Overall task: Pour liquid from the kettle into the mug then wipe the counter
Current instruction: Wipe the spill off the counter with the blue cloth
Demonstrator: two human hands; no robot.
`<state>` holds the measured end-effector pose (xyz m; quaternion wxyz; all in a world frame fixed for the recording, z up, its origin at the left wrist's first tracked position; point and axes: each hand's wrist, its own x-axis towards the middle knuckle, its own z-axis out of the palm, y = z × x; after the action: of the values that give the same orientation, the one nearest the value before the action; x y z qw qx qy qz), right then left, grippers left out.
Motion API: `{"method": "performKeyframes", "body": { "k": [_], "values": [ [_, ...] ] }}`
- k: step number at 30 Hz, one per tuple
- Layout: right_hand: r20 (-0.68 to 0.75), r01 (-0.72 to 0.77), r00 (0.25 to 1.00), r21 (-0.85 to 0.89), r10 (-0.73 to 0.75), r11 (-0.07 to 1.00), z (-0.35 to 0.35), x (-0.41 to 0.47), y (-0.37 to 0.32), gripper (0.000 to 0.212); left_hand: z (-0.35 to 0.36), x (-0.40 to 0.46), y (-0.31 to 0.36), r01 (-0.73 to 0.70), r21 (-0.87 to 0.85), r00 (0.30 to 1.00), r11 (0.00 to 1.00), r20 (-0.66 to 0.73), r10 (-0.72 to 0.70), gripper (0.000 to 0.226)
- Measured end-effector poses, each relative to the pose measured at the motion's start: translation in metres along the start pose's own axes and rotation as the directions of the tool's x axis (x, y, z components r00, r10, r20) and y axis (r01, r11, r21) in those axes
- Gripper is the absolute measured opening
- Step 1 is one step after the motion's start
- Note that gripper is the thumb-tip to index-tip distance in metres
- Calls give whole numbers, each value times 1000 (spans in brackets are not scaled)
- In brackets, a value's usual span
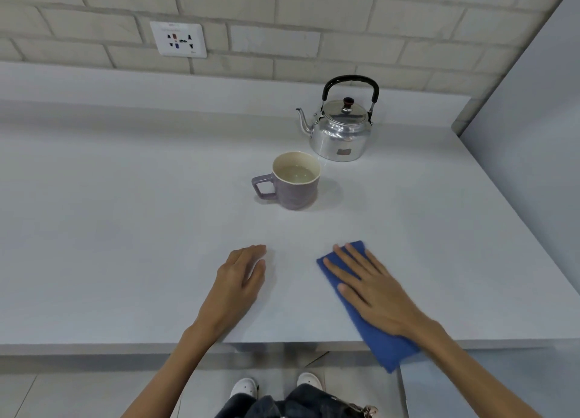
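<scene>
Head view: right hand (373, 295) lies flat w/ fingers spread on a blue cloth (376, 333) at the counter (125, 213) near edge; cloth's near end hangs over the edge. Left hand (240, 279) rests palm-down on bare counter, fingers loosely together, holding nothing. Purple mug (290, 184), handle to the left, sits mid-counter w/ pale liquid inside, prob. water. Steel kettle (340, 132) stands upright just beyond it to the right, spout pointing left, lid on.
</scene>
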<state>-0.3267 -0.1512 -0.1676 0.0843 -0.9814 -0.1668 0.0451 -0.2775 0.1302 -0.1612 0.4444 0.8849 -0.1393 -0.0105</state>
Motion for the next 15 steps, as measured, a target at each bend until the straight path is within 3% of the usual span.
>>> {"method": "performKeyframes", "body": {
  "k": [8,15],
  "values": [
    [-115,-267,956,45,270,963,13,75,-31,52,-23,-11,-7,1,-33,1000,999,-14,-2,28],
    [-131,-299,941,106,311,948,23,107,-91,53,-33,-14,-10,-7,-27,999,1000,-41,6,28]
  ]
}}
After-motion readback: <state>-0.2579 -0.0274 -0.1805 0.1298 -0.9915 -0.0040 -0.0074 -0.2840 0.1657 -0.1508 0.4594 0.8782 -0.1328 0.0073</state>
